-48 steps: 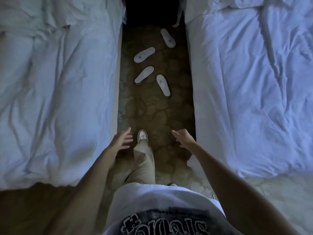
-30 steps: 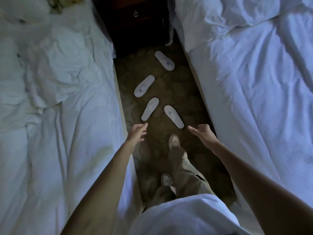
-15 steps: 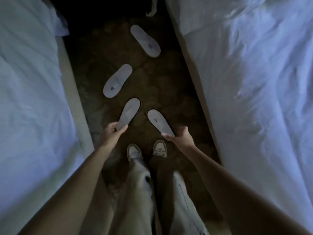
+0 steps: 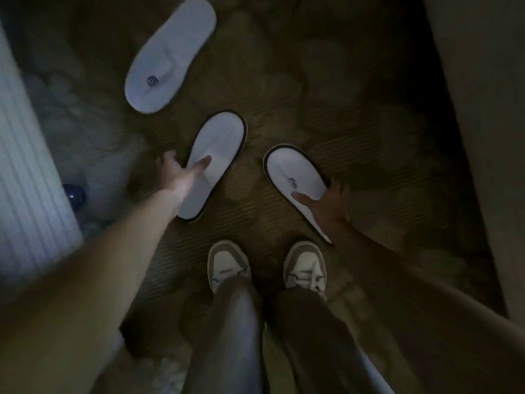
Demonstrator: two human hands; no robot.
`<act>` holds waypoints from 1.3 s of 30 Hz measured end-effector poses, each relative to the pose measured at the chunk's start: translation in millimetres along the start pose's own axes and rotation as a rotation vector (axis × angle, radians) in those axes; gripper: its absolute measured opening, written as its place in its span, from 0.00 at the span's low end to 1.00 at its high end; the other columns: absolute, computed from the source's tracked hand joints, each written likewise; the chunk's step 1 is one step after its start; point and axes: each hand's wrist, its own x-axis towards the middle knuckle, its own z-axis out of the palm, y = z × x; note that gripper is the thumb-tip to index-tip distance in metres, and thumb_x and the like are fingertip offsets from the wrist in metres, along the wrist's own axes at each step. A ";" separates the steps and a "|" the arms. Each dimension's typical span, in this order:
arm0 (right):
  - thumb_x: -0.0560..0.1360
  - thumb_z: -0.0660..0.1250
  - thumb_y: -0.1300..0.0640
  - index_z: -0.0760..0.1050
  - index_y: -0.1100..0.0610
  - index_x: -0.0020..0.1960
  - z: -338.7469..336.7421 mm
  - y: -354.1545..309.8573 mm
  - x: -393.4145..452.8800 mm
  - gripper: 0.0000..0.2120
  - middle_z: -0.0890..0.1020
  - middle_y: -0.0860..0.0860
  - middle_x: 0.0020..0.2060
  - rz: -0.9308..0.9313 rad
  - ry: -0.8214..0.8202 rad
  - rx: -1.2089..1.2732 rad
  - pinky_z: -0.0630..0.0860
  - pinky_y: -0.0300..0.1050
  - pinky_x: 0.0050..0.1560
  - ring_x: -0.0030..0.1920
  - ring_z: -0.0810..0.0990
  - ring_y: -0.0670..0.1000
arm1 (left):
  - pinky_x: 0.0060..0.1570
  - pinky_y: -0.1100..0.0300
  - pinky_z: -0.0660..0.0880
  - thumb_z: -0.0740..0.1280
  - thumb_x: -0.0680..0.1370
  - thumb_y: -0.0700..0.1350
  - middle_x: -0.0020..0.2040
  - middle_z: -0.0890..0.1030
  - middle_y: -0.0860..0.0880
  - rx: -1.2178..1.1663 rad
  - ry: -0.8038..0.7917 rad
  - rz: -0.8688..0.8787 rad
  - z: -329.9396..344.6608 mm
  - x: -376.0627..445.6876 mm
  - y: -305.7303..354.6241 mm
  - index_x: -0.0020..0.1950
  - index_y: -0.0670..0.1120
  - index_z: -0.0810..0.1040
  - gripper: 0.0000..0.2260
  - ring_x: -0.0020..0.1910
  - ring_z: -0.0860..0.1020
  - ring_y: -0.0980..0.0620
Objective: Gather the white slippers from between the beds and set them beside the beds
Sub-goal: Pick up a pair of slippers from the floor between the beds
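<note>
Three white slippers lie on the dark patterned carpet between the beds. My left hand [image 4: 177, 174] grips the middle slipper [image 4: 223, 140] at its left edge, thumb lying across the top. My right hand [image 4: 326, 207] holds the right slipper [image 4: 289, 169], thumb on its upper and fingers curled round its right side. Both slippers still rest on the floor. The third slipper [image 4: 170, 58], with a small dark logo, lies untouched further ahead to the left. The picture is dim and slightly blurred.
The left bed's white striped side [image 4: 25, 177] and the right bed's dark side [image 4: 483, 109] wall in the narrow aisle. My two sneakers [image 4: 227, 263] [image 4: 305, 265] stand just behind the slippers. A small dark blue object [image 4: 74, 194] sits at the left bed's foot.
I have walked into the aisle and bent down. Both hands moved from reaching toward the two nearest slippers to closing on them. The fourth slipper is out of frame.
</note>
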 end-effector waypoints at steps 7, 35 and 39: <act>0.56 0.73 0.30 0.61 0.60 0.72 45.6 6.9 3.0 0.55 0.64 0.61 0.72 0.058 0.341 -0.277 0.60 0.60 0.68 0.71 0.63 0.62 | 0.71 0.39 0.63 0.74 0.66 0.62 0.79 0.57 0.48 0.091 0.099 0.035 3.4 25.5 -29.1 0.78 0.51 0.58 0.45 0.77 0.61 0.43; 0.70 0.75 0.51 0.74 0.57 0.65 -36.3 -11.6 20.3 0.26 0.80 0.49 0.53 -0.028 -0.176 0.411 0.78 0.38 0.48 0.49 0.80 0.46 | 0.71 0.39 0.62 0.79 0.61 0.59 0.76 0.63 0.40 0.255 0.272 -0.029 62.9 10.4 -7.8 0.77 0.43 0.57 0.53 0.74 0.64 0.38; 0.70 0.75 0.53 0.74 0.57 0.64 -49.0 -15.5 7.2 0.25 0.80 0.46 0.48 -0.039 -0.175 0.429 0.76 0.29 0.39 0.44 0.77 0.38 | 0.63 0.43 0.72 0.81 0.59 0.55 0.69 0.72 0.39 0.177 0.216 -0.062 61.2 -3.1 -1.5 0.69 0.41 0.71 0.43 0.67 0.73 0.38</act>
